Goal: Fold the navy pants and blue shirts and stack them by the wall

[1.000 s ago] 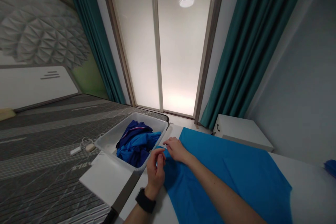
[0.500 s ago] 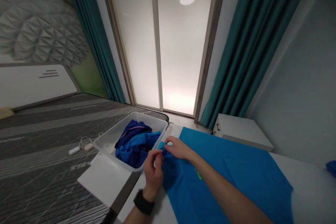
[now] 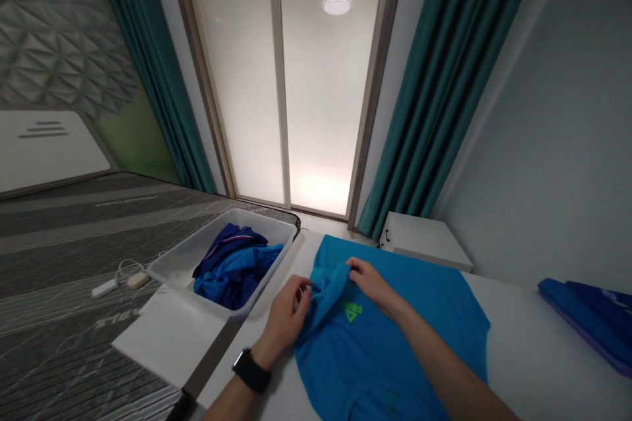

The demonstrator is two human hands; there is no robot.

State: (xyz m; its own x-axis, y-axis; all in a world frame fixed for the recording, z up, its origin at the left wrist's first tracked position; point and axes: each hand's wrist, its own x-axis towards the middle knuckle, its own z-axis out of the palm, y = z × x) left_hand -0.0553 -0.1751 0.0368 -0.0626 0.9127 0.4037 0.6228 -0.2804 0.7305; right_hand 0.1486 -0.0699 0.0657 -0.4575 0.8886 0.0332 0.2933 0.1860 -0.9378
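A bright blue T-shirt with a small green logo lies spread on the white table. Its left edge is lifted and bunched between my two hands. My left hand, below a black watch, pinches the cloth at that edge. My right hand grips the raised fold a little farther right, above the logo. The forearm on the right crosses over the shirt and covers part of it.
Left of the table, a translucent plastic bin holds crumpled blue clothes. Folded blue garments lie at the table's right end. A charger with a cable rests on the dark bed. Behind stands a white cabinet.
My right hand has moved right, pulling the shirt's edge up into a fold. The logo shows more fully. The view has turned right, bringing the folded garments further in.
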